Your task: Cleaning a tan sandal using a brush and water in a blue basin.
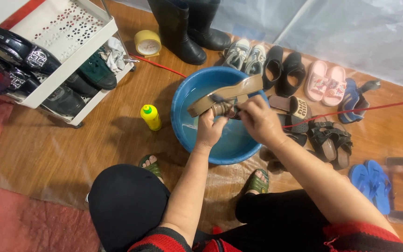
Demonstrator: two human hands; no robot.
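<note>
Both hands work over a blue basin [197, 140] of water on a wooden floor. The left hand [209, 128] grips a brown sandal [227, 95] from below, fingers curled around its strap and sole, holding it sole-up and tilted above the water. The right hand [257, 119] is closed around something small and dark pressed against the sandal's upper side; what it pinches is too hidden to tell. The two hands nearly touch, with the sandal between and just beyond them.

Left of the left hand, a yellow bottle [150, 116] stands on the floor near the basin. Farther left stands a white rack [66, 42] with dark shoes on its shelves. Beyond the hands stand black boots [187, 28], with a yellow tape roll [147, 43] to their left. To the right of the right hand lie sneakers [246, 56], black slip-ons [285, 67], pink slippers [325, 83], black sandals [330, 140] and blue flip-flops [371, 182]. A red cord [360, 109] runs across the floor there. Below the hands, the person's feet in green slippers [256, 183] flank the basin.
</note>
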